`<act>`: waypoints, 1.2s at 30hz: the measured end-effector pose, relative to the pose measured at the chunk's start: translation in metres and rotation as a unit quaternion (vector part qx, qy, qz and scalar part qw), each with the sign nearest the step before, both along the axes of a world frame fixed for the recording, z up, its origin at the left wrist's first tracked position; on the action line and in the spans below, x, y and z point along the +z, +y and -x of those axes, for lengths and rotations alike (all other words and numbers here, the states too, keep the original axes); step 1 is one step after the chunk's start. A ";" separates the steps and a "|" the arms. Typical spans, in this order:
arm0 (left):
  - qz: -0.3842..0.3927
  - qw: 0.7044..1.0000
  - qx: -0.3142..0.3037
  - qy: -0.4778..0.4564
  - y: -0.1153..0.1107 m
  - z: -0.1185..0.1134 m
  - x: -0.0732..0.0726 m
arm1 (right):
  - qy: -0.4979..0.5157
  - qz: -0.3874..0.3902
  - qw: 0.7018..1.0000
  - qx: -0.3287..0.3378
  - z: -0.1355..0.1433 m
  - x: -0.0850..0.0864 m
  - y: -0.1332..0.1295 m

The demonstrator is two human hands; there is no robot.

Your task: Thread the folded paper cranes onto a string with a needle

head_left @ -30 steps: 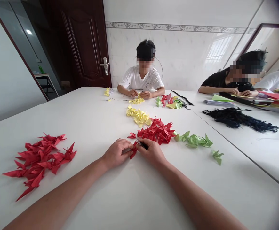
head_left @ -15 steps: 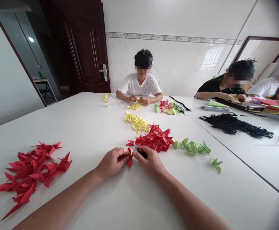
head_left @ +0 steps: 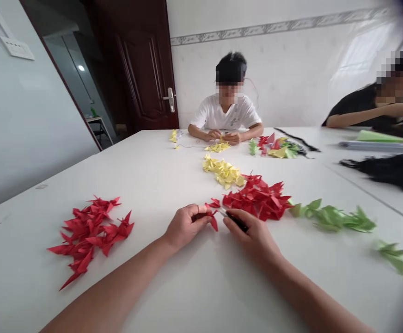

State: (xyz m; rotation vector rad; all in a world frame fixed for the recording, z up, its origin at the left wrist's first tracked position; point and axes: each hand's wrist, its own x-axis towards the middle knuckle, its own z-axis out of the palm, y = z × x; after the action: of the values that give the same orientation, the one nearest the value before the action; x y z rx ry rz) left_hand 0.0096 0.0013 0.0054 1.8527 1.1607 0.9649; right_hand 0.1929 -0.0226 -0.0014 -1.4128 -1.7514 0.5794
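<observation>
Between finger and thumb, my left hand (head_left: 188, 225) pinches a red paper crane (head_left: 214, 221) over the white table (head_left: 174, 291). Closed around a small black-handled tool (head_left: 238, 222) is my right hand (head_left: 253, 231); the tool's thin metal tip points toward the crane. Just beyond my hands lies a heap of red cranes (head_left: 262, 199), with one small red piece (head_left: 215, 203) apart from it. A second group of red cranes (head_left: 87, 231) rests on the left. Green cranes (head_left: 336, 217) trail off to the right, and yellow cranes (head_left: 224, 172) lie behind the red heap.
Across the table a person in a white shirt (head_left: 227, 113) handles small yellow pieces. Mixed coloured cranes (head_left: 277, 147) lie beside that person. At the right are a black bundle of cords (head_left: 392, 171), stacked paper (head_left: 378, 141) and a person in black (head_left: 357, 104).
The view has turned left, so everything sits further right in it. My right hand and the tool's tip have drawn slightly away from the red crane, which now tilts in my left hand.
</observation>
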 end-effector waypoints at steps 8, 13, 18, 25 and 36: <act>0.000 1.000 -0.001 -0.012 0.000 -0.002 -0.005 | -0.125 -0.024 0.989 0.069 0.003 0.006 -0.004; -0.002 1.000 -0.009 -0.014 0.000 -0.003 -0.007 | -0.155 -0.037 0.986 0.059 0.003 0.001 -0.003; -0.009 1.000 -0.004 -0.024 0.001 -0.005 -0.009 | -0.175 -0.050 0.983 0.039 0.004 -0.001 -0.004; -0.022 0.999 -0.010 -0.023 0.002 -0.006 -0.010 | -0.272 -0.088 0.958 -0.008 0.008 0.000 -0.011; 0.020 0.996 -0.052 -0.066 0.000 -0.007 -0.007 | -0.414 -0.224 0.881 -0.044 0.009 -0.001 -0.014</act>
State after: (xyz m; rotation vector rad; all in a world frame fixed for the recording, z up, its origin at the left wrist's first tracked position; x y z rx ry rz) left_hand 0.0162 0.0013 -0.0017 1.7711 0.9881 0.9820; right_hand 0.1843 -0.0367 -0.0028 -1.4753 -2.2381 -0.5650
